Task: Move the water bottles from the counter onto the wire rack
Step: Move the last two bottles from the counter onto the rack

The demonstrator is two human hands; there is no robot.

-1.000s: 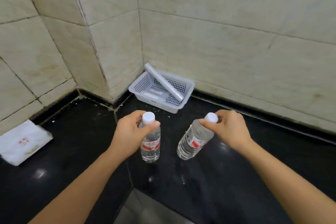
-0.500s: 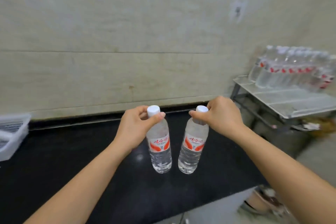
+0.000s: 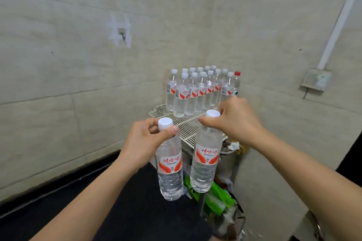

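A person's left hand (image 3: 146, 139) and right hand (image 3: 235, 119) each pinch a water bottle's neck, left bottle (image 3: 170, 164) and right bottle (image 3: 204, 158), hanging near the wire rack (image 3: 184, 123). Best lifted clear, then set upright beside the far bottles (image 3: 199, 90).

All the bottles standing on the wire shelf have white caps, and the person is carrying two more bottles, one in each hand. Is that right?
Not quite. In the head view, one bottle at the right end of the wire rack has a red cap; the others there are white. The left hand and right hand do each carry a bottle.
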